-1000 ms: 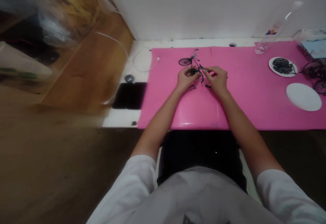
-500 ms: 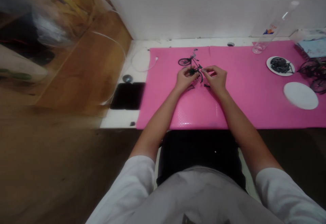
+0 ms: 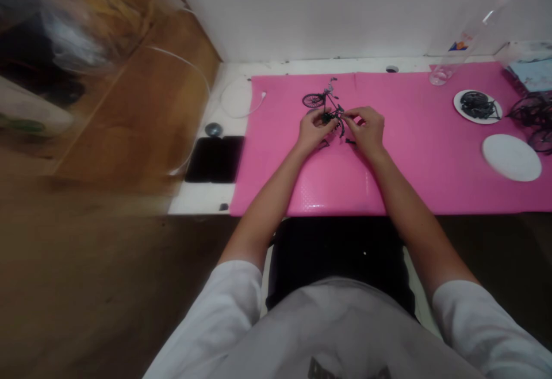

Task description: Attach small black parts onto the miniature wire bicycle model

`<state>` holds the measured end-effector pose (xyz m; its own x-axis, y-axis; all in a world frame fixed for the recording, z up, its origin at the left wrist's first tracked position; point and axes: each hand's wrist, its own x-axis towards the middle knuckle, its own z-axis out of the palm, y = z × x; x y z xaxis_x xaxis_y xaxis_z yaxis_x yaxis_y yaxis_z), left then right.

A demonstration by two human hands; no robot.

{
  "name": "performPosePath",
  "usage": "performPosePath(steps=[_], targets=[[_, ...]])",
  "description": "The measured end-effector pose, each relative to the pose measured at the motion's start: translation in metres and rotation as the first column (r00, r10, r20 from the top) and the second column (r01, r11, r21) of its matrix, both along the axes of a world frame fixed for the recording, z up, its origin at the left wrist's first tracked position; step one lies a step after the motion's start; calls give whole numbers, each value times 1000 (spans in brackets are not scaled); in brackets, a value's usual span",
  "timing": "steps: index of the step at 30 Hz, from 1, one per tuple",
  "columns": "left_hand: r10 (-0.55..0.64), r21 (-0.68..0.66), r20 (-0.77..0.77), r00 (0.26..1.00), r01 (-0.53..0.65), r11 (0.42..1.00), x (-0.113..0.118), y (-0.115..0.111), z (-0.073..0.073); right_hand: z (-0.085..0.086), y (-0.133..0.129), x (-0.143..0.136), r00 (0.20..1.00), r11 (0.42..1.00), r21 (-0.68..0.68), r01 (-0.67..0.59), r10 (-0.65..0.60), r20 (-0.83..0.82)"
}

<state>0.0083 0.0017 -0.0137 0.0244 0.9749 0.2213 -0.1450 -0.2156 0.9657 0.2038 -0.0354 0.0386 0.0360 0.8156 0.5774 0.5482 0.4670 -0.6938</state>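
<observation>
A small black model bicycle (image 3: 324,102) stands on the pink mat (image 3: 414,160), its front wheel to the far left. My left hand (image 3: 312,131) grips the bicycle's frame from the left. Pinched at the frame's rear end, my right hand (image 3: 367,129) meets the left one over the model. Two small dark parts lie on the mat just below the hands; what they are is too small to tell.
A white plate (image 3: 511,157) and a smaller plate of black parts (image 3: 477,106) sit at the right, beside more dark wheel parts (image 3: 535,119). A clear bottle (image 3: 466,39) leans at the back. A black phone (image 3: 214,159) and white cable (image 3: 235,98) lie left of the mat.
Both hands stay on the bicycle with only slight finger shifts. The view has drifted a little, so everything sits slightly higher in the frame.
</observation>
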Motion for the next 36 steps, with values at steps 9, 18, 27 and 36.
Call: performPosePath(steps=[9, 18, 27, 36], targets=[[46, 62, -43, 998, -44, 997, 3, 11, -16, -5, 2, 1, 998, 998, 59, 18, -22, 65], [84, 15, -51, 995, -84, 996, 2, 7, -8, -1, 3, 4, 995, 996, -67, -58, 63, 74], [116, -17, -96, 989, -118, 993, 1, 1, 2, -5, 5, -1, 971, 956, -236, -174, 127, -200], [108, 124, -219, 970, -82, 989, 0, -1, -3, -13, 11, -4, 940, 939, -285, -190, 91, -329]])
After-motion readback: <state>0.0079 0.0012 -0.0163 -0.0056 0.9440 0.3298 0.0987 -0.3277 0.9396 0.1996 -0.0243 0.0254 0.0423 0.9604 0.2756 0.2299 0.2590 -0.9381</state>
